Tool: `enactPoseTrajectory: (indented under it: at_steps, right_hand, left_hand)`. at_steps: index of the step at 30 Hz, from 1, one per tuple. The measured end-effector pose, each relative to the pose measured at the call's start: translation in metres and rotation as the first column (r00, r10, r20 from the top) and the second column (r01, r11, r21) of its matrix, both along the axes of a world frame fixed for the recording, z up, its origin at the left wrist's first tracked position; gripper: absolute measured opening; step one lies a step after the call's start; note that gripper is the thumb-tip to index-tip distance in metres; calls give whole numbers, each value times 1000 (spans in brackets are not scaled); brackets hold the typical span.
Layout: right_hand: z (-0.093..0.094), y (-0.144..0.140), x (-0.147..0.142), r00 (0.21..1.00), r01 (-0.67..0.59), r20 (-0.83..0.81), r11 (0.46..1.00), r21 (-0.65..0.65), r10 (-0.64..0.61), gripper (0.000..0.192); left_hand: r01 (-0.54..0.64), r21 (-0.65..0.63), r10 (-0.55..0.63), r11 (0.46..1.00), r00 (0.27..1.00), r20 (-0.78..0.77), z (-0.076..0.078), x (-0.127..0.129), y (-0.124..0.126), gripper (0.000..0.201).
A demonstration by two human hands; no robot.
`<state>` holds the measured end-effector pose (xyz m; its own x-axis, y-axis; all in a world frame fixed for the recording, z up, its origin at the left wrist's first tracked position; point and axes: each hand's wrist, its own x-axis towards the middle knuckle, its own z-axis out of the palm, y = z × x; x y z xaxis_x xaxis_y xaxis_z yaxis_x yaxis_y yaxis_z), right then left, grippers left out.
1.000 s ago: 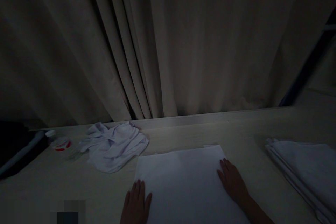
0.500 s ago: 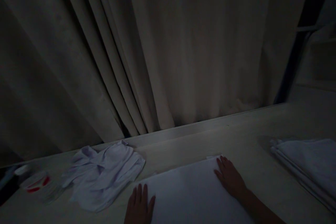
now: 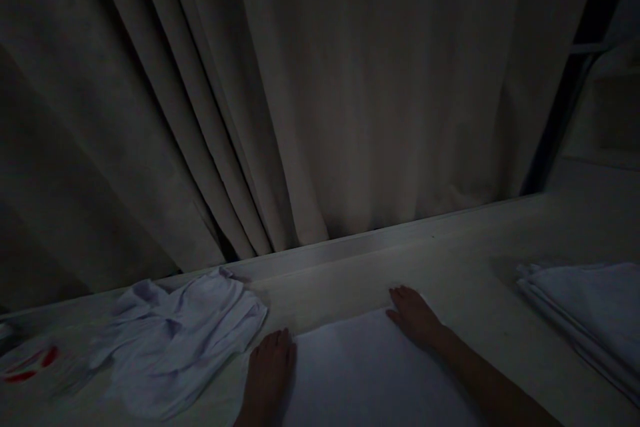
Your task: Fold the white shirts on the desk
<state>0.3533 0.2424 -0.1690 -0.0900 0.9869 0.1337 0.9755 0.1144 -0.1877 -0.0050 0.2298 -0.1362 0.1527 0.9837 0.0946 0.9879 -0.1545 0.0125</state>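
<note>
A folded white cloth (image 3: 350, 373) lies flat on the pale surface in front of me and runs out of the bottom of the view. My left hand (image 3: 270, 367) rests on its far left part, with the fingers close together and slightly bent. On the far right corner lies my right hand (image 3: 415, 317), fingers stretched out and thumb a little apart. Both palms face down, so what is under them is hidden. Slivers of white cloth show on the outer side of each hand. Dim light blurs the finer details.
A crumpled white cloth (image 3: 185, 340) lies to the left. Beyond it is a blurred clear item with red markings (image 3: 33, 367). A stack of folded white cloth (image 3: 585, 320) sits at the right. Beige curtains (image 3: 350, 93) hang behind the raised back edge (image 3: 340, 249).
Both hands have shifted inward over the folded cloth; the left fingers, spread before, are now closer together. The view has turned slightly, moving the items at left further left.
</note>
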Motion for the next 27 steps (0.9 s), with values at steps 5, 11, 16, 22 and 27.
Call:
enactPoseTrajectory:
  at_steps: [5,11,16,22,27]
  right_hand:
    - [9,11,4,999,-49,10,998,-49,49,50]
    - [25,16,17,991,-137,-30,984,-117,134,26]
    - [42,16,18,979,-193,-87,970,-146,182,22]
    - [51,27,27,953,-280,-162,946,-162,254,24]
    - [34,17,19,990,-118,-80,992,-38,114,37]
  left_hand:
    - [34,-68,-34,997,999,-6,-1,2,12,44]
    - [140,-159,-128,977,988,83,10,-2,13,31]
    - [211,-213,-138,954,941,310,25,0,13,27]
    - [184,-171,-120,968,937,327,32,-6,19,36]
    - [-14,25,12,1000,997,82,21,-6,2,43]
